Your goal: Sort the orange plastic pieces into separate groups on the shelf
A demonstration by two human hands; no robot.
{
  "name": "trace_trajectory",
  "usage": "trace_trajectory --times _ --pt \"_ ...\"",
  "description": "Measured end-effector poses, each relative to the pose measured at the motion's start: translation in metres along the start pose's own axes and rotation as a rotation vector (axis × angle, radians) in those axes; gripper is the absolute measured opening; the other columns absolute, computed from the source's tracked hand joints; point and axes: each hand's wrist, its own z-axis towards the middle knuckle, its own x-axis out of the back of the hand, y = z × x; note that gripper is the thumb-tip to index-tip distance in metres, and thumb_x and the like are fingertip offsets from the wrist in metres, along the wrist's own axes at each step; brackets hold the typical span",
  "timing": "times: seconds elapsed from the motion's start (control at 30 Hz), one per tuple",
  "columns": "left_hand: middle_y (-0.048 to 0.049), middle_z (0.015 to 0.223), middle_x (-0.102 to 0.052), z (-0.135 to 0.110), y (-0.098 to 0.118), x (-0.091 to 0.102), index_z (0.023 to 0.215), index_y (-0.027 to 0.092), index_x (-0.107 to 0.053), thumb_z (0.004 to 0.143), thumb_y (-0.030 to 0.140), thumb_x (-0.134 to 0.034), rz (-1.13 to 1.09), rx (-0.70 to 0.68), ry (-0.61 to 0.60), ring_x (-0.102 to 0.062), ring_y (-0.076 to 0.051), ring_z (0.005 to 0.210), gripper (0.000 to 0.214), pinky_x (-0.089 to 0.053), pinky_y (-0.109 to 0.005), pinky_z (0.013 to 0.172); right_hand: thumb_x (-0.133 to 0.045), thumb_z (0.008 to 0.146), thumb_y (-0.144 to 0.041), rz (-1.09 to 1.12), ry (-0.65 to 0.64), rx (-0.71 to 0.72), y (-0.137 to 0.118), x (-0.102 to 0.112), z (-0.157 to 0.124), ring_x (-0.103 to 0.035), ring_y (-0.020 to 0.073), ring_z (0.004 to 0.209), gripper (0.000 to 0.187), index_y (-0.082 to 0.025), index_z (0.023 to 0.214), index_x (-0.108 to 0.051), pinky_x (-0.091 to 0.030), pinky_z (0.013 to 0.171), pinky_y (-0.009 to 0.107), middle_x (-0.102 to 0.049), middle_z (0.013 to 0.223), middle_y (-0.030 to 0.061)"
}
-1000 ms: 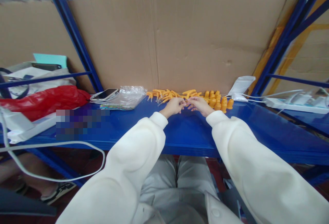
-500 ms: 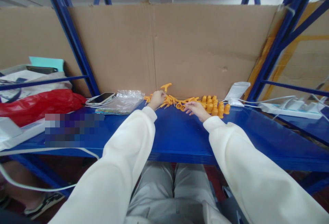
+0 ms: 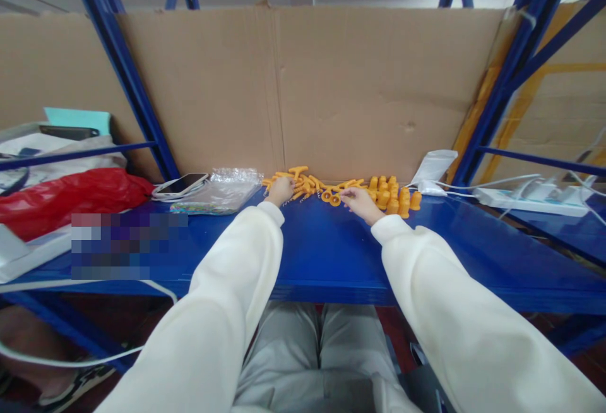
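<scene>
My left hand is closed at the left side of a pile of small yellow-orange plastic pieces. Its fingertips pinch the stem of a yellow T-shaped piece, low over the pile. Short chains hang from some pieces. My right hand has its fingertips drawn together beside two yellow round cup-like pieces, whose open ends face me. Whatever lies between those fingertips is too small to make out. Several yellow bell-shaped caps stand in rows just right of that hand.
Left of the pile lie a clear plastic bag and a phone. A red bag is further left. White chargers and cables and a power strip are on the right. Cardboard stands behind the blue shelf.
My left hand has come down and slightly left, lowering the T-shaped piece onto or close to the pile. My right hand's fingers have drawn closer together near the round pieces.
</scene>
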Motion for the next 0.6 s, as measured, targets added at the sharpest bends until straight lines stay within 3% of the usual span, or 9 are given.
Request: trace_trajectory --times 0.1,0.17,0.33,0.47,0.6 --pt "-0.0162 0.1 -0.076 -0.004 0.006 -0.001 0.096 0.015 -0.077 0.086 0.018 -0.06 0.008 0.026 0.046 -0.072 -0.029 0.107 0.019 -0.055 -0.033 0.091 -0.064 0.082 -0.013 -0.25 0.024 0.244 0.013 0.0 0.005 -0.068 0.0236 0.109 0.016 -0.018 0.094 -0.073 -0.054 0.1 0.04 -0.074 0.107 0.0098" --pt "-0.016 0.102 -0.076 -0.008 0.011 0.0 0.098 0.016 -0.077 0.085 0.022 -0.064 0.009 0.06 0.056 -0.072 -0.03 0.108 0.019 -0.055 -0.034 0.092 -0.062 0.083 -0.014 -0.401 -0.038 0.336 0.019 -0.002 0.006 -0.062 0.0276 0.125 0.029 -0.017 0.11 -0.074 -0.048 0.11 0.047 -0.069 0.127 0.0146" --pt "-0.0198 0.115 -0.074 -0.014 0.026 0.005 0.112 0.013 -0.073 0.083 0.018 -0.064 0.004 0.053 0.07 -0.07 -0.032 0.112 0.031 -0.054 -0.038 0.096 -0.062 0.088 -0.017 -0.601 -0.245 0.307 0.025 -0.008 0.004 -0.052 0.0303 0.139 0.04 -0.019 0.128 -0.069 -0.043 0.115 0.05 -0.057 0.148 0.0151" --pt "-0.0172 0.117 -0.074 -0.021 0.041 0.008 0.116 0.012 -0.07 0.083 0.014 -0.063 -0.079 -0.039 0.04 -0.07 -0.027 0.113 0.034 -0.053 -0.033 0.099 -0.06 0.091 -0.019 -0.611 -0.263 0.303 0.024 -0.01 0.004 -0.048 0.0325 0.142 0.042 -0.02 0.132 -0.067 -0.044 0.114 0.054 -0.052 0.153 0.0158" --pt "-0.0116 0.11 -0.076 -0.042 0.058 0.003 0.108 0.016 -0.071 0.083 0.016 -0.064 -0.175 -0.144 0.028 -0.071 -0.025 0.107 0.026 -0.054 -0.036 0.099 -0.056 0.093 -0.022 -0.645 -0.284 0.257 0.024 -0.011 0.004 -0.045 0.0384 0.143 0.046 -0.021 0.139 -0.064 -0.044 0.11 0.063 -0.045 0.158 0.0166"
